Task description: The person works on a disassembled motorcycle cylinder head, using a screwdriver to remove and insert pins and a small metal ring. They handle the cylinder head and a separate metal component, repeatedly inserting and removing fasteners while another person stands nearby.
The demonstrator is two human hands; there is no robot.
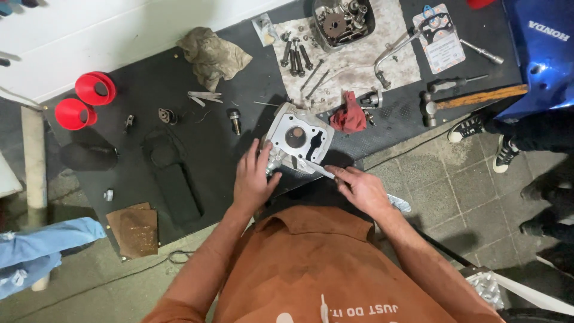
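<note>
Hands work an engine cylinder (297,139) on a black floor mat (197,134).
Left hand (253,179) grips the cylinder; right hand (360,189) holds a thin metal blade (317,169). A white rectangular gasket packet (440,39) lies beyond.

I see a black rubber mat (197,143) laid over a floor of grey paving tiles (454,197), worn and stained. A white wall (119,30) runs along the top left. Light is even, with soft shadows.
</note>
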